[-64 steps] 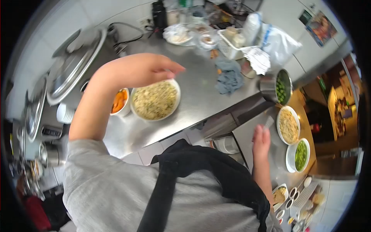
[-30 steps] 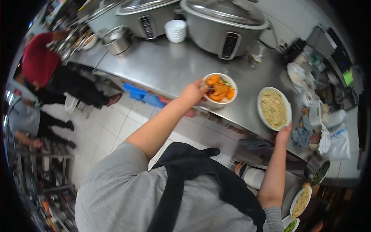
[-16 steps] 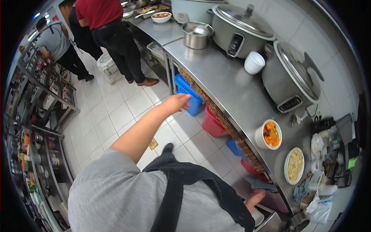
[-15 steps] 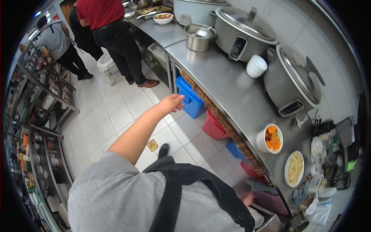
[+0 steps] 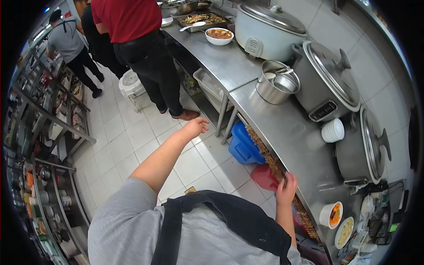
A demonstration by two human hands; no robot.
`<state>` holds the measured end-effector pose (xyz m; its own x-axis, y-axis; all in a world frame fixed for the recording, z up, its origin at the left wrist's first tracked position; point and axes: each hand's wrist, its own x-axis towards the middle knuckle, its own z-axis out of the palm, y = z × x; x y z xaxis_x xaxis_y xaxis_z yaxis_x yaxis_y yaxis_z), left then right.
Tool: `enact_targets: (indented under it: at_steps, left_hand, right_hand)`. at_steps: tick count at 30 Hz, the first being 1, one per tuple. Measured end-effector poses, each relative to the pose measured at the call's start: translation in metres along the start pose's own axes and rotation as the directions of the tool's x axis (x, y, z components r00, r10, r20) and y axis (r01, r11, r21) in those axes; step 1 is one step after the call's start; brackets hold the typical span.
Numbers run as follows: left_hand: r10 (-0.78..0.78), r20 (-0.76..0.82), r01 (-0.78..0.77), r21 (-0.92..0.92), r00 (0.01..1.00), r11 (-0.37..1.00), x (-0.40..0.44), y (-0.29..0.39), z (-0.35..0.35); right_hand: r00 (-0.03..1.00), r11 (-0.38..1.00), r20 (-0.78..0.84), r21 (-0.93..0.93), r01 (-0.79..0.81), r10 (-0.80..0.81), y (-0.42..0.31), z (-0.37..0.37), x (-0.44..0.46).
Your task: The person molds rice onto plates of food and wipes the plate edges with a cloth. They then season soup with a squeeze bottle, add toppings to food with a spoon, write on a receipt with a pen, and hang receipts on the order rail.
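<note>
My left hand is held out over the tiled floor, its fingers loosely apart with nothing in them. My right hand is raised at the front edge of the steel counter, its fingers extended upward and no object visible in it. Whether the fingertips touch the edge I cannot tell. Below the counter, a blue bin and a red bin lie between my two hands. On the counter beyond are a steel pot with utensils in it and a stack of small white cups.
Rice cookers line the wall. A cup of orange food and an oval dish sit at the near end. A person in red stands ahead by a white stool. Shelving runs along the left.
My view has moved forward along the counter. My right hand has risen from low beside my body to the counter edge; my left hand stays extended.
</note>
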<state>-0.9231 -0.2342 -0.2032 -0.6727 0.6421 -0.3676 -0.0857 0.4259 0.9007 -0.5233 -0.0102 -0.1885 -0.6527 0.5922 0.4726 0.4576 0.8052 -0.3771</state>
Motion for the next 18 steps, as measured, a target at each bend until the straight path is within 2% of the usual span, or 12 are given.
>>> enact_targets:
  at_steps: [1,3,4,5,7,9,11,13,14,15,17,18]
  left_hand:
    - [0.001,-0.001,-0.001,-0.008,1.0,1.0,0.028,-0.009,-0.006]
    - [0.117,-0.07,-0.099,0.219,0.991,0.971,0.085,-0.033,-0.014]
    - [0.116,-0.082,-0.097,0.208,0.99,0.973,0.1,-0.028,-0.017]
    - [0.125,-0.11,-0.085,0.308,0.986,0.947,0.11,-0.024,-0.018]
    - [0.135,-0.166,-0.059,0.398,0.977,0.915,0.135,-0.01,-0.022]
    - [0.247,-0.121,-0.15,0.521,0.962,0.84,0.159,-0.01,-0.025]
    - [0.239,-0.087,-0.15,0.564,0.967,0.812,0.19,-0.014,-0.029]
    - [0.377,-0.13,-0.17,0.727,0.917,0.665,0.221,-0.012,-0.031]
    - [0.26,-0.081,-0.108,0.765,0.962,0.635,0.241,-0.004,-0.04]
    - [0.319,-0.048,-0.154,0.801,0.947,0.579,0.268,-0.012,-0.05]
    - [0.219,0.03,-0.102,0.94,0.975,0.327,0.334,-0.033,-0.066]
    - [0.029,0.149,-0.152,0.981,0.988,0.121,0.362,-0.03,-0.078]
  right_hand:
    - [0.995,1.0,0.097,-0.014,-0.008,0.009,-0.009,0.012,0.038]
    - [0.98,0.999,0.197,-0.032,0.003,0.004,-0.026,0.034,0.093]
    - [0.959,0.98,0.283,-0.194,0.05,0.007,-0.036,0.046,0.113]
    - [0.928,0.931,0.371,-0.346,0.112,0.026,-0.042,0.058,0.126]
    - [0.903,0.949,0.43,-0.29,0.125,0.013,-0.047,0.079,0.155]
    - [0.893,0.95,0.449,-0.274,0.152,-0.013,-0.054,0.093,0.161]
    - [0.893,0.951,0.449,-0.283,0.129,0.012,-0.061,0.104,0.167]
    - [0.899,0.953,0.432,-0.295,0.064,0.073,-0.071,0.103,0.174]
    - [0.906,0.953,0.417,-0.295,0.066,0.067,-0.072,0.104,0.176]
    - [0.906,0.95,0.416,-0.308,0.056,0.082,-0.071,0.104,0.177]
    - [0.912,0.961,0.404,-0.275,0.04,0.077,-0.071,0.106,0.18]
    - [0.919,0.96,0.382,-0.279,0.019,0.093,-0.072,0.108,0.183]
